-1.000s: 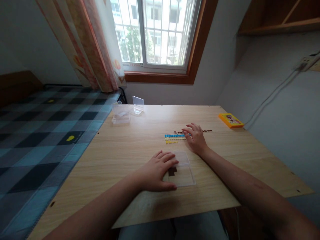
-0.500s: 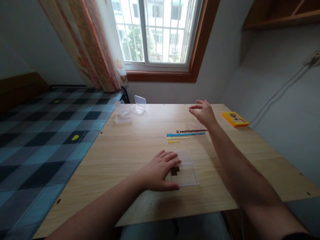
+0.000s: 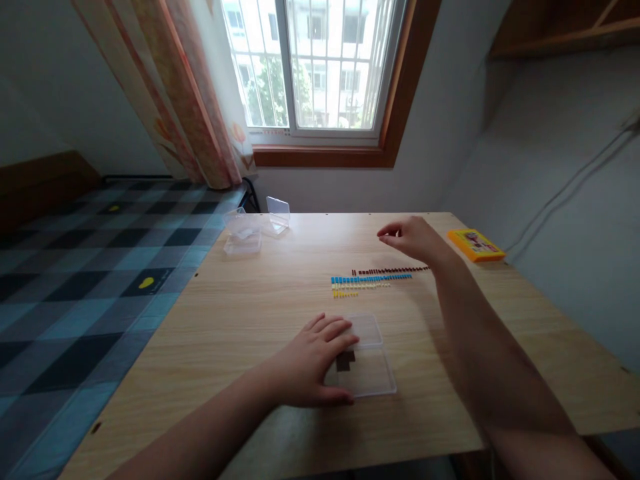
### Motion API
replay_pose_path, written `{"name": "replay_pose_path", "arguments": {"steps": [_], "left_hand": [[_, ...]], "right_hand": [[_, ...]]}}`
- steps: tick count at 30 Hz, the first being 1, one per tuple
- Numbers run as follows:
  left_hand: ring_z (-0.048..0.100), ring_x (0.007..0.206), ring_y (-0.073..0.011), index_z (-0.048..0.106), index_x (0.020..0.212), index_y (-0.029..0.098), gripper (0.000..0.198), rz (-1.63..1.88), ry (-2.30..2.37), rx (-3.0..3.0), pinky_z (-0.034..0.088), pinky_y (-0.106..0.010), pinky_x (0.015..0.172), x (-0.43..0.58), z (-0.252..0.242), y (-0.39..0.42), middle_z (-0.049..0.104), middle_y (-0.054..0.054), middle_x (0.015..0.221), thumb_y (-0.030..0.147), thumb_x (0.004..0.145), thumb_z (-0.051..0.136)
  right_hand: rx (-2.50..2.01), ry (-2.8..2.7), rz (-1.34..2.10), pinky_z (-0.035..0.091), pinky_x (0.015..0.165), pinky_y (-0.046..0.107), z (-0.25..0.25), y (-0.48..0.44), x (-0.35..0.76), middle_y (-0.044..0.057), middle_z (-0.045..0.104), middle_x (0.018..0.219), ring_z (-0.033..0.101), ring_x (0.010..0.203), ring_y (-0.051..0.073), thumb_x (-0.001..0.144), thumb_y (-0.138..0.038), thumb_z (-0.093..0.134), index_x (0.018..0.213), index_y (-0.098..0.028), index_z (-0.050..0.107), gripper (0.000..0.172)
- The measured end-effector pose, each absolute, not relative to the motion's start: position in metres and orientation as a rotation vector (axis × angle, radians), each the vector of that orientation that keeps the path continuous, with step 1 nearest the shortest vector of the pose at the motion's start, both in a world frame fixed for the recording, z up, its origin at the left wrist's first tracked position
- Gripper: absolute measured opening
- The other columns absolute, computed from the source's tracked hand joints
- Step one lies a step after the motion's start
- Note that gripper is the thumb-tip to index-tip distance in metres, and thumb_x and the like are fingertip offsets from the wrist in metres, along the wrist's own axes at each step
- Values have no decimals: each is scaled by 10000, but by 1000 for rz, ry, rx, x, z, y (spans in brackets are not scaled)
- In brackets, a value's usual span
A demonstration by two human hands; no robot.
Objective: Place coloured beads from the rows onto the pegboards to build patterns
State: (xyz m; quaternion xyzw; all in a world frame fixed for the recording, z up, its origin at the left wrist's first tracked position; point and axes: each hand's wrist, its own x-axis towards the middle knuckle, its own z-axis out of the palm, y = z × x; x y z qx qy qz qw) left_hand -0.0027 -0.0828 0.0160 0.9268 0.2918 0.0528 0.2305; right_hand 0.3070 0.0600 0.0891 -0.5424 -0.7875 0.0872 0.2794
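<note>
"Near the front edge of the worktop [image 3: 240, 347], what is the left hand [image 3: 313, 357] doing?"

"I'm resting it over the left side of an open clear plastic case [image 3: 373, 377]. Its fingers are fanning apart and lying on the plastic, the thumb is reaching along the near rim, and I'm not seeing them gripping anything."

"What are you seeing inside the case?"

"Dark brown pieces [image 3: 345, 361] are lying in the nearer half, just beside those fingers, and they're forming a stepped patch."

"And the right hand [image 3: 414, 238]?"

"I'm holding it raised above the worktop, well apart from the case. Its thumb and forefinger are curling toward each other and nearly meeting; from my end I'm not able to tell whether anything tiny is sitting between the tips."

"Which pieces are lying below it?"

"Four rows are running across the middle: a brown row [image 3: 390, 271] farthest off, then a blue row [image 3: 370, 279], a cream row [image 3: 357, 286] and a short yellow row [image 3: 345, 294] nearest the case."

"What else are you picking up?"

"Toward the right edge, a yellow-orange box [image 3: 476, 245] is lying flat, showing a printed picture. At the far left corner, clear plastic boxes [image 3: 243, 243] are standing, one with its lid tilting up."
</note>
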Motion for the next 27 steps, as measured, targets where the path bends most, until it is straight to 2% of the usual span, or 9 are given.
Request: {"name": "replay_pose_path", "arguments": {"steps": [8,19,27], "left_hand": [[381,1490,-409,506,1510,251,907,150,793,2551,213,-631,1259,-2,18,-81,444,-155,1605,734,772,717],[368,1498,-415,504,1514,224,934,115,802,2541,217,-633,1259,-3,20,-81,427,-170,1615,725,759,734],[370,1498,-406,501,1509,231,911,141,793,2541,215,-620,1257,-2,18,-82,423,-174,1616,703,768,740]], "right_hand": [[-1438,-2349,368,495,688,319,67,67,290,32,810,858,717,750,208,843,-196,689,892,-255,852,180],[-1529,-2440,426,431,591,282,44,70,272,32,802,788,680,663,178,806,-178,717,853,-255,854,163],[-1645,-2494,406,414,584,263,40,69,266,51,806,830,678,689,174,833,-266,748,924,-246,858,144]]}}
